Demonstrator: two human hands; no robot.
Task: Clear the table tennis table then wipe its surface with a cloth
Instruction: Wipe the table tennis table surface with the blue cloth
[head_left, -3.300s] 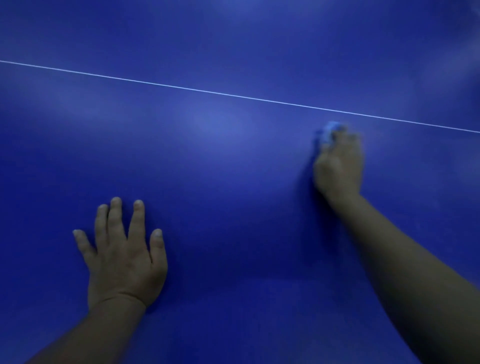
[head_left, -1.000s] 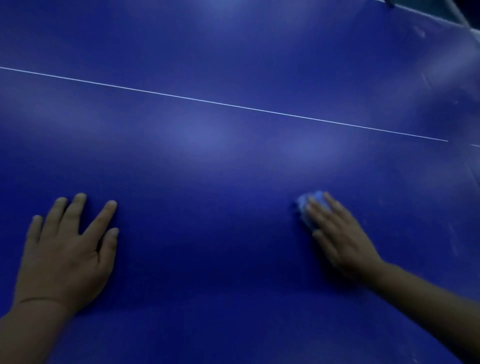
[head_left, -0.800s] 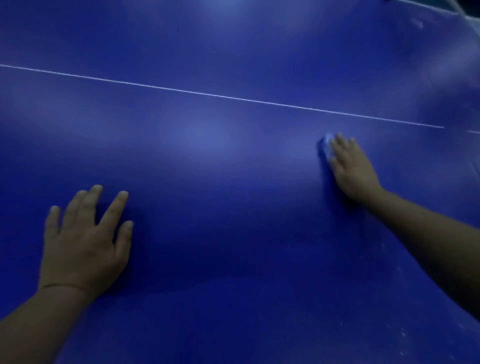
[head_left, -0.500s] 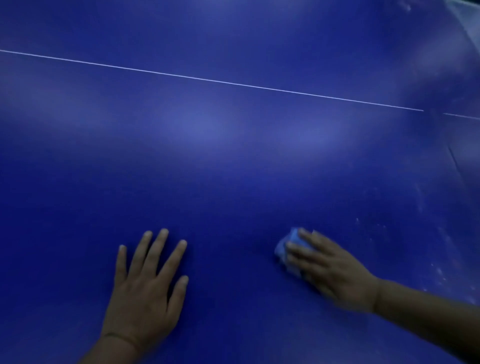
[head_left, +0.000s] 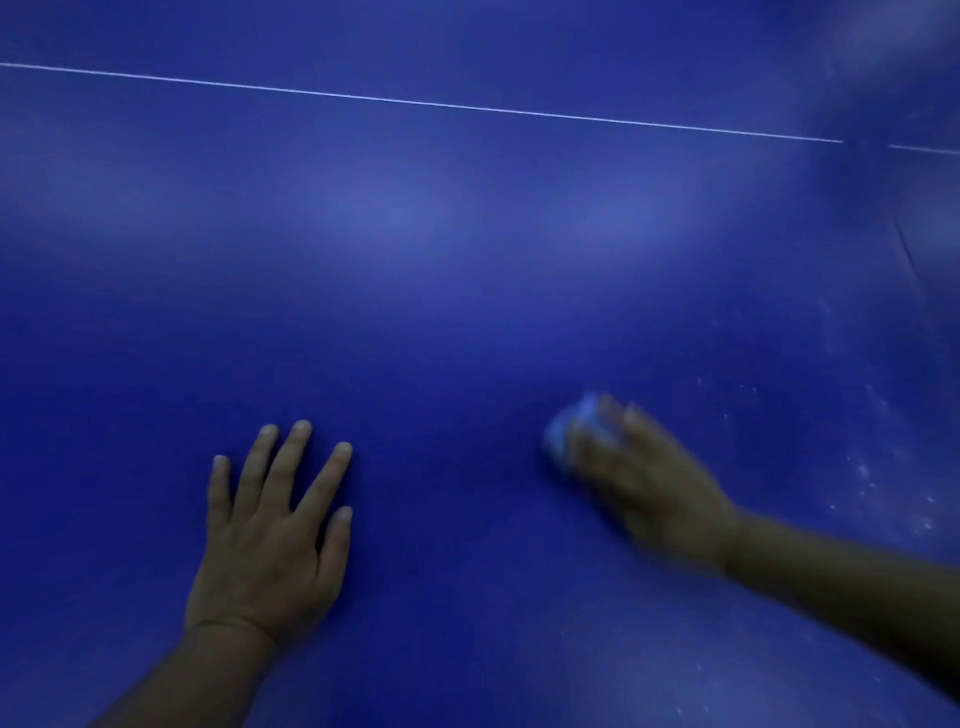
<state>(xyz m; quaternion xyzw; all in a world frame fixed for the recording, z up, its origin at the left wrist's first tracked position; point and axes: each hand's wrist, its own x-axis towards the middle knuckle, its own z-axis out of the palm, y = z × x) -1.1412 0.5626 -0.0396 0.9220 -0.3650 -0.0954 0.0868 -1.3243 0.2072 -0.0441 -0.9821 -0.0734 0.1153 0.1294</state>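
Blue table tennis table (head_left: 467, 270) fills your view: your left hand (head_left: 270, 535) lies flat, fingers spread, bracing, while your right hand (head_left: 649, 483), blurred, presses the pale cloth (head_left: 569, 434) down near mid-table. White specks (head_left: 872, 488) to its right risk being missed if your strokes stop short

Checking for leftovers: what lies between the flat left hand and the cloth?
Only bare blue table shows between the left hand and the cloth in the head view.
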